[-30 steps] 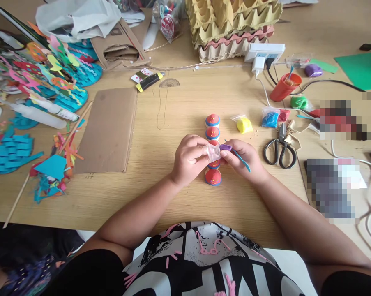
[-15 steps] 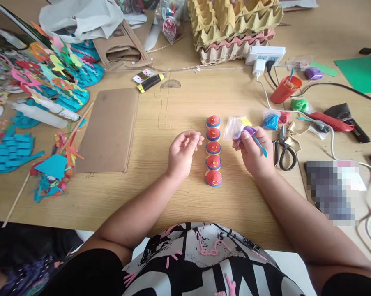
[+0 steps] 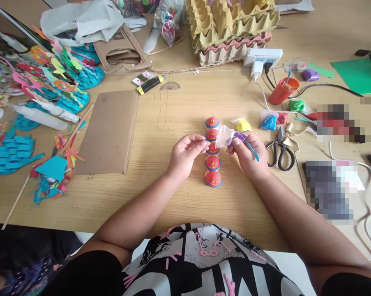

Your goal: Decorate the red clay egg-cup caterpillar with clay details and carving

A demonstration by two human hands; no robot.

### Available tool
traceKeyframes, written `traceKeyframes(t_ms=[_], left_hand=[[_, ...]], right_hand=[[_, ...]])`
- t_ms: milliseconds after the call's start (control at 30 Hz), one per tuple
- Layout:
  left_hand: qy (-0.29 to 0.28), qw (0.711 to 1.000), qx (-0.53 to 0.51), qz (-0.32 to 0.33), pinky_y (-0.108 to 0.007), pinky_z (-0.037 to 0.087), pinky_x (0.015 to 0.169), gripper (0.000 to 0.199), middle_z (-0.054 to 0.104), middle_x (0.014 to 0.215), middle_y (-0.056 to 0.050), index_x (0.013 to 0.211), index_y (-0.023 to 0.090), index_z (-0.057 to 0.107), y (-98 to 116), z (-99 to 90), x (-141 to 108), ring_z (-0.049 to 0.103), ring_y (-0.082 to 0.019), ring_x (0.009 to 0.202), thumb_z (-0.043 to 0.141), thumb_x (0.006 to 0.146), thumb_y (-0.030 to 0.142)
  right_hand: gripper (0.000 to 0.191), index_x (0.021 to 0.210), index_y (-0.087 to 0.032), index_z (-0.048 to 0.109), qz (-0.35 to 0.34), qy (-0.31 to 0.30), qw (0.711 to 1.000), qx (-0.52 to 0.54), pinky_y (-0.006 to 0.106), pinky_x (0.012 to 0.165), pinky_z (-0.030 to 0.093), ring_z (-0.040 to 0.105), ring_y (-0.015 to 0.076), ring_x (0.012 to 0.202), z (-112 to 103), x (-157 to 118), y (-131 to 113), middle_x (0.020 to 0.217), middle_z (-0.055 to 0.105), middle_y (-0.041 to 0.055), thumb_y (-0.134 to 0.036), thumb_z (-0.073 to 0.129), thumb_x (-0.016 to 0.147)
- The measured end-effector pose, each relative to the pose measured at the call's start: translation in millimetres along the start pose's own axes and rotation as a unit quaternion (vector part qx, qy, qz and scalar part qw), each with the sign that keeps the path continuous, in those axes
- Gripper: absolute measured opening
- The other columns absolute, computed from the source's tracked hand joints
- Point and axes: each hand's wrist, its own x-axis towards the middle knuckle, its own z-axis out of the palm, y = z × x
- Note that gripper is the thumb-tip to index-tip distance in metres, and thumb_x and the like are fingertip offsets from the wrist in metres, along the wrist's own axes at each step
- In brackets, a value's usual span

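My left hand (image 3: 187, 154) is closed in a pinch, with a tiny purple bit of clay (image 3: 204, 140) at its fingertips. In my right hand (image 3: 250, 152) I grip a clear bag of purple clay (image 3: 239, 136) together with a small blue modelling tool (image 3: 253, 152). Between the hands runs a column of several red domed pieces (image 3: 213, 163) with blue rims and yellow smiling faces. The bag's clear end overlaps the upper pieces and partly hides them. Just behind my right hand lies a bag of yellow clay (image 3: 242, 124).
Black-handled scissors (image 3: 281, 150) and a bag of blue clay (image 3: 268, 120) lie right. A red cup (image 3: 283, 91) stands near a white power strip (image 3: 263, 56). Egg trays (image 3: 231, 33) are stacked at the back. Cardboard (image 3: 108, 131) and paper crafts (image 3: 11, 146) lie left.
My right hand has shifted left with the purple clay bag, uncovering the yellow clay bag behind it. My left hand has moved slightly right, nearer the column.
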Motion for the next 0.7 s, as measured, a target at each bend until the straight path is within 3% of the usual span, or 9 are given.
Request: traceKeyframes(t_ms=[233, 467, 600, 700], left_hand=[[-0.013, 1.000, 0.013, -0.003, -0.021, 0.054, 0.063, 0.053, 0.081, 0.075, -0.001, 0.085, 0.019, 0.068, 2.7, -0.9, -1.6, 0.074, -0.010, 0.066, 0.103, 0.066, 0.054], [-0.008, 0.999, 0.024, 0.023, -0.022, 0.058, 0.070, 0.049, 0.078, 0.079, 0.001, 0.089, 0.021, 0.072, 0.7, -2.2, -0.8, 0.074, -0.010, 0.074, 0.105, 0.065, 0.047], [-0.031, 0.997, 0.046, 0.051, -0.021, 0.055, 0.066, 0.041, 0.077, 0.085, 0.001, 0.104, 0.025, 0.079, -0.3, -4.3, -1.3, 0.068, -0.009, 0.072, 0.097, 0.078, 0.050], [-0.049, 0.994, 0.083, 0.057, -0.021, 0.051, 0.060, 0.038, 0.076, 0.086, -0.001, 0.101, 0.023, 0.083, -1.4, -5.3, -1.4, 0.061, -0.007, 0.066, 0.089, 0.086, 0.057]], right_hand=[[0.036, 0.085, -0.025, 0.067, 0.003, -0.011, 1.000, -0.009, 0.028, 0.065, 0.055, 0.065, 0.0128, 0.064, 2.1, -1.6, -3.1, 0.073, 0.073, -0.0029, -0.056, 0.085, 0.091], [0.033, 0.087, -0.026, 0.068, 0.008, -0.029, 1.000, 0.002, 0.029, 0.067, 0.056, 0.067, 0.0133, 0.067, 0.6, -2.4, 0.7, 0.075, 0.075, -0.0027, -0.053, 0.085, 0.093], [0.034, 0.090, -0.026, 0.070, 0.010, -0.030, 1.000, -0.004, 0.030, 0.069, 0.058, 0.068, 0.0145, 0.069, 1.7, -2.3, -1.9, 0.077, 0.075, -0.0019, -0.056, 0.086, 0.091], [0.033, 0.096, -0.026, 0.074, 0.006, -0.042, 0.999, -0.012, 0.031, 0.070, 0.059, 0.068, 0.0146, 0.070, 3.5, -2.6, -5.3, 0.078, 0.075, -0.0011, -0.057, 0.086, 0.091]])
